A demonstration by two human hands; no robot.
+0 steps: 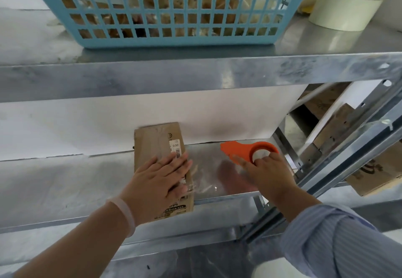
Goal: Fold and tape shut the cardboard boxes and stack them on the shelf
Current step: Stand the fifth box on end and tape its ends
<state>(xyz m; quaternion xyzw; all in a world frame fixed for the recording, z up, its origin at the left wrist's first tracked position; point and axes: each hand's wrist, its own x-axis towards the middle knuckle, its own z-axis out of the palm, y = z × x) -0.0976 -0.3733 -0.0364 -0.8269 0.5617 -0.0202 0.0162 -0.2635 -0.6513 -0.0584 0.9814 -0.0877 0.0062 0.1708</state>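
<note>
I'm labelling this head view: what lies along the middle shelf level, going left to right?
cardboard box under the left hand → orange tape dispenser held by the right hand → brown boxes at far right.

Bright, soft, even light fills the scene, with no hard shadows. Beyond the fingertips of the left hand [158,179], a faint grey shadow spreads on the white wall [87,125] behind the cardboard box [152,142]. Between that hand's fingers and the right hand [265,169], which grips the orange tape dispenser [243,150], the metal shelf [65,182] carries a blurry pinkish reflection of the right hand. Pale glare streaks the front edge of the upper shelf [195,75], far above both hands. The fingers look slightly smeared. Wide-angle distortion bows the shelf edges. The blue basket [174,12] and tape roll [343,10] at the top look soft.
</note>
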